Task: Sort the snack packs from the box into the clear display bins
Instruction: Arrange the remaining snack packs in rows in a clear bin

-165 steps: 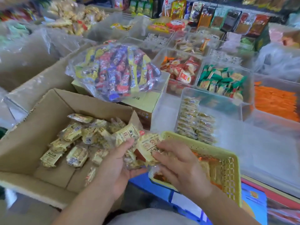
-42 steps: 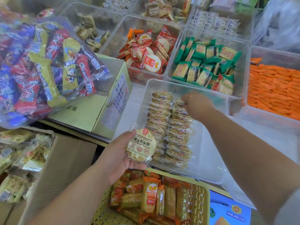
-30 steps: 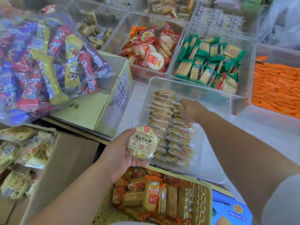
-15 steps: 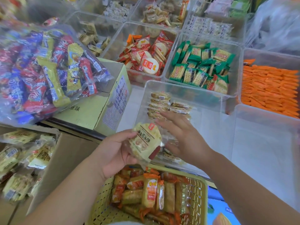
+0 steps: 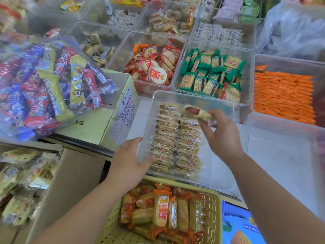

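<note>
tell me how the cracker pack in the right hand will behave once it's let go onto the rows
The round cracker pack in a clear wrapper is probably light: the right hand lifts it with just its fingers. Its glossy film looks slippery, so it may slide off the rows of matching packs. The biscuit inside is likely stiff but brittle.

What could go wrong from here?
1. The right hand pinches the snack pack by one end, above the right row's far end; it may slip and land askew.
2. The rows stand on edge in the clear bin; wedging one in may topple neighbours.
3. The left hand rests on the bin's near corner; a nudge could shift it.
</note>
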`<state>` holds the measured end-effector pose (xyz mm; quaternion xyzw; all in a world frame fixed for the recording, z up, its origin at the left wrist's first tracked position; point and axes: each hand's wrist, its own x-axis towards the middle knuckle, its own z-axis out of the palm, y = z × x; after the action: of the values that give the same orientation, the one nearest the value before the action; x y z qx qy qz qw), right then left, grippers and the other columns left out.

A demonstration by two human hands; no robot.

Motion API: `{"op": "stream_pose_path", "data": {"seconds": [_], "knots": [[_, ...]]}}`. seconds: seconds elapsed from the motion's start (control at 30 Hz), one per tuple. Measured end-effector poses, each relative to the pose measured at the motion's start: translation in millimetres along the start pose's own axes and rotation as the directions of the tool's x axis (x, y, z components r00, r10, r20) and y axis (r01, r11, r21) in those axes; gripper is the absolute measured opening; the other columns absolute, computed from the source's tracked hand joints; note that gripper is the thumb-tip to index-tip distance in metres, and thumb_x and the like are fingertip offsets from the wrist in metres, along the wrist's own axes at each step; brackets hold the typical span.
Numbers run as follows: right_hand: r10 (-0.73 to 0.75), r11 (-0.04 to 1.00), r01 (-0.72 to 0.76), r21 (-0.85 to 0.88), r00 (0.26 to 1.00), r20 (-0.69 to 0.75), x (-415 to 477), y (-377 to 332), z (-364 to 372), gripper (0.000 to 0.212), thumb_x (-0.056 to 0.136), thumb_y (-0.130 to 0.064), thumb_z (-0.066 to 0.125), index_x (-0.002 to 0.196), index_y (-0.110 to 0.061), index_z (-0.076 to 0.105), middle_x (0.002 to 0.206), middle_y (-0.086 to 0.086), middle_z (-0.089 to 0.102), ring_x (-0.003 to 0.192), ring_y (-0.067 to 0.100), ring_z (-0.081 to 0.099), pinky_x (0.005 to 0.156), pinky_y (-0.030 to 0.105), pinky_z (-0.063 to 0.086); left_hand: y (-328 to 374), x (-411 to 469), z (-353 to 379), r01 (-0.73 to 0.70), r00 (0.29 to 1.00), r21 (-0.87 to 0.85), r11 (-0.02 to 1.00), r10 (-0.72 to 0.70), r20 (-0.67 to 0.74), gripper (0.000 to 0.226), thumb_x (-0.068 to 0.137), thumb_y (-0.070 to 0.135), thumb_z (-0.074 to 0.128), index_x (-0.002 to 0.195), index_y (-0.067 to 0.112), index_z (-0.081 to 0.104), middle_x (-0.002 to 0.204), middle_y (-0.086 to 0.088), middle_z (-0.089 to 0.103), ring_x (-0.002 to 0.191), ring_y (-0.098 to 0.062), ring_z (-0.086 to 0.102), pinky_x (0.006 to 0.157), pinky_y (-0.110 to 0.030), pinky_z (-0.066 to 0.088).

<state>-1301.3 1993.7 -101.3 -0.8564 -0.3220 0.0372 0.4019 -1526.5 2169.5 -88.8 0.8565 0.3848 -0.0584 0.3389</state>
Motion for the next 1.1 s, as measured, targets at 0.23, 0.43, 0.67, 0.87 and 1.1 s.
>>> {"op": "stream_pose_path", "data": {"seconds": [0.23,0.43,0.67,0.87,1.1], "knots": [[0.081,0.944,-0.063,-0.324,0.996,0.043,70.5,48.4,22.8,0.018,0.097,-0.031,0.063,0.095,-0.019,0.049,0.077,0.0,0.056,0.057,0.017,0.046,0.05,0.028,0.028,-17.9,7.8,21.7,-0.064,0.994,0.288,0.955,0.035,0.104,0.101,0.092,0.073,0.047,0.165,0.025,-0.002,0.171,0.005,0.018,0.153,-0.018,0.029,0.115,-0.037,0.037],[0.141,0.84,0.009,-0.543,0.962,0.235,87.2,66.4,52.1,0.02,0.097,-0.031,0.062,0.108,-0.017,0.054,0.086,0.009,0.067,0.07,0.027,0.052,0.055,0.031,0.041,-26.1,10.0,24.9,-0.123,0.991,0.367,0.922,0.098,0.087,0.096,0.094,0.076,0.035,0.164,0.025,-0.006,0.171,0.007,0.017,0.152,-0.014,0.031,0.107,-0.032,0.045],[0.17,0.806,0.038,-0.591,0.941,0.291,101.6,67.2,71.3,0.014,0.097,-0.031,0.06,0.103,-0.018,0.059,0.092,0.008,0.069,0.075,0.028,0.056,0.061,0.033,0.046,-32.6,11.5,29.0,-0.147,0.989,0.395,0.907,0.136,0.056,0.094,0.092,0.075,0.033,0.165,0.026,-0.002,0.169,0.008,0.023,0.145,-0.012,0.042,0.095,-0.029,0.05],[0.285,0.889,-0.147,-0.434,0.92,0.271,100.9,62.4,72.2,0.023,0.085,-0.042,0.063,0.096,-0.022,0.063,0.083,0.002,0.066,0.075,0.024,0.059,0.063,0.03,0.044,-33.2,12.1,29.0,-0.158,0.987,0.403,0.901,0.154,0.045,0.097,0.085,0.077,0.022,0.165,0.025,0.0,0.168,0.009,0.026,0.139,-0.011,0.048,0.09,-0.028,0.051],[0.614,0.672,-0.683,0.285,0.73,0.301,84.3,75.1,60.5,0.054,0.081,-0.057,0.057,0.118,-0.019,0.066,0.117,0.003,0.065,0.098,0.02,0.06,0.09,0.046,0.053,-35.0,12.4,30.2,-0.161,0.986,0.353,0.922,0.165,0.02,0.091,0.095,0.07,0.039,0.165,0.026,0.001,0.167,0.01,0.026,0.136,-0.01,0.05,0.094,-0.03,0.05]]}}
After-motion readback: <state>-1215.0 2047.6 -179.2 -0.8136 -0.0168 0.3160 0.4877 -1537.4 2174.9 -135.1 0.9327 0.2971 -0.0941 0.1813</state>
